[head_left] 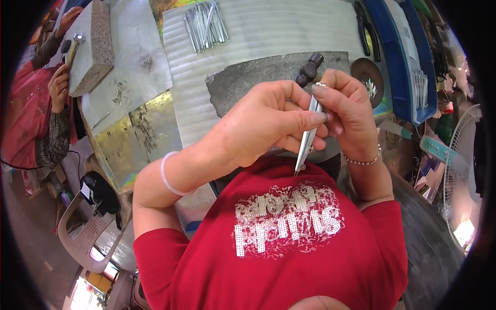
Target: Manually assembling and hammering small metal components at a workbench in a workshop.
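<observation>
The left-hand grip is pinching a slim silver metal piece partway along its length, thumb lying across it and fingers curling round behind. The right-hand grip is closing on the upper end of the same piece, its thumb pressing near the top. Between the two, the piece is hanging at a slant over the lap, its narrow tip pointing down toward the red shirt, just in front of the table.

Judging by its thinness and shine, it is likely weighing very little and staying stiff along its length, while the smooth surface is probably feeling slick under bare fingertips. The slender tip is looking like the weakest and sharpest part, so pushing on it could be risking a bend or a prick. The body just above the middle is offering the safest hold, with a second pinch at the top end for steadying and turning; how its parts are joining is too small to tell.

Nearby, a hammer is resting on a grey stone slab, and a bundle of silver pieces is lying farther back.
</observation>
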A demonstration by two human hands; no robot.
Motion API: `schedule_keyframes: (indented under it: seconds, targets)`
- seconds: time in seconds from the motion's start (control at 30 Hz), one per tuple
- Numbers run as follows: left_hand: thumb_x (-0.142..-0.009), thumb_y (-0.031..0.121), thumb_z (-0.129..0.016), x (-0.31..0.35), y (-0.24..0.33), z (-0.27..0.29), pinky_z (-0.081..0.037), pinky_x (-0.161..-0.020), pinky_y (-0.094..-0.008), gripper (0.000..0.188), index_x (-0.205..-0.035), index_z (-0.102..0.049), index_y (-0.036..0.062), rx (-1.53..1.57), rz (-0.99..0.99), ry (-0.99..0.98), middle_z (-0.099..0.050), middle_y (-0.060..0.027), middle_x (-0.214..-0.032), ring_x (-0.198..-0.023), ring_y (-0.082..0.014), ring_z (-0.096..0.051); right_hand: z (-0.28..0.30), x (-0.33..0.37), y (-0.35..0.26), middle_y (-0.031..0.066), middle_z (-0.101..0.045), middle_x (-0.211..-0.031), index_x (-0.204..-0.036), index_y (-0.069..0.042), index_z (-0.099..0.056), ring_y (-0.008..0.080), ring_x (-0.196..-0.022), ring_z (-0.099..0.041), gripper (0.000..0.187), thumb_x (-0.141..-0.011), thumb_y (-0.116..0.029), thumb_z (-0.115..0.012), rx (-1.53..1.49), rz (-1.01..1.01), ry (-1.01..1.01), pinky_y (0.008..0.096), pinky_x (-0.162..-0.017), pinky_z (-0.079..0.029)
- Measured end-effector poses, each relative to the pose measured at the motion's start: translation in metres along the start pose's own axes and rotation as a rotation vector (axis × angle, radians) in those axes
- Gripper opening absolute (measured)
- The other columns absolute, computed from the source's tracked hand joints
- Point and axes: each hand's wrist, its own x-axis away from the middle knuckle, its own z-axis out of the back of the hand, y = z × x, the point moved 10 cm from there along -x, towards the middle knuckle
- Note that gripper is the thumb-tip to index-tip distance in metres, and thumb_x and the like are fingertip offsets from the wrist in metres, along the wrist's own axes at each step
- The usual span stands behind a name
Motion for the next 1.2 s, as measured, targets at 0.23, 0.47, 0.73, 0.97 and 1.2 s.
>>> schedule_keyframes:
  seconds: [0.23, 0.47, 0.73, 0.97, 1.2]
  targets:
    - [-0.090, 0.011, -0.057, 0.005, 0.002, -0.014, -0.055, -0.065, -0.0245, 0.019, -0.099, -0.048, -0.0028, -0.223, -0.007, -0.045, -0.064, -0.0163, -0.090, -0.080, -0.0200, -0.066, 0.006, 0.021, -0.007, 0.0006, -0.057, -0.062, -0.077, -0.005, -0.053, 0.0006, -0.041, -0.040, 0.013, -0.086, -0.009, -0.060, 0.031, 0.181, 0.069, 0.0153, -0.034, -0.027]
    - [-0.088, 0.015, -0.061, 0.005, 0.000, -0.029, -0.050, -0.058, -0.0190, 0.021, -0.097, -0.052, -0.0018, -0.416, 0.010, -0.111, -0.062, -0.0066, -0.080, -0.069, -0.0085, -0.061, 0.014, 0.038, 0.001, -0.0014, -0.047, -0.054, -0.075, -0.005, -0.048, 0.0001, -0.036, -0.031, 0.014, -0.087, -0.010, -0.055, -0.192, 0.085, 0.137, 0.0141, -0.032, -0.020]
    - [-0.087, 0.016, -0.063, 0.000, -0.004, -0.033, -0.042, -0.049, -0.0162, 0.019, -0.091, -0.054, -0.0007, -0.650, 0.027, -0.116, -0.056, 0.0009, -0.066, -0.058, -0.0031, -0.054, 0.020, 0.038, 0.008, 0.0008, -0.052, -0.058, -0.076, -0.006, -0.050, 0.0022, -0.039, -0.035, 0.013, -0.087, -0.008, -0.057, -0.234, 0.086, 0.079, 0.0157, -0.035, -0.026]
    - [-0.086, 0.013, -0.063, -0.005, 0.002, -0.043, -0.042, -0.045, -0.0172, 0.020, -0.082, -0.049, 0.0001, -0.772, 0.018, -0.152, -0.053, 0.0000, -0.057, -0.052, -0.0033, -0.054, 0.028, 0.046, 0.010, 0.0002, -0.051, -0.058, -0.076, -0.006, -0.050, 0.0023, -0.039, -0.036, 0.014, -0.088, -0.009, -0.057, -0.246, 0.149, 0.144, 0.0166, -0.034, -0.027]
    - [-0.086, 0.011, -0.062, -0.003, -0.001, -0.056, -0.043, -0.046, -0.0182, 0.018, -0.082, -0.049, -0.0008, -0.885, 0.014, -0.226, -0.056, -0.0023, -0.058, -0.052, -0.0048, -0.056, 0.033, 0.064, 0.011, 0.0003, -0.051, -0.057, -0.080, -0.007, -0.047, 0.0022, -0.039, -0.037, 0.012, -0.088, -0.008, -0.056, -0.264, 0.254, 0.201, 0.0169, -0.034, -0.025]
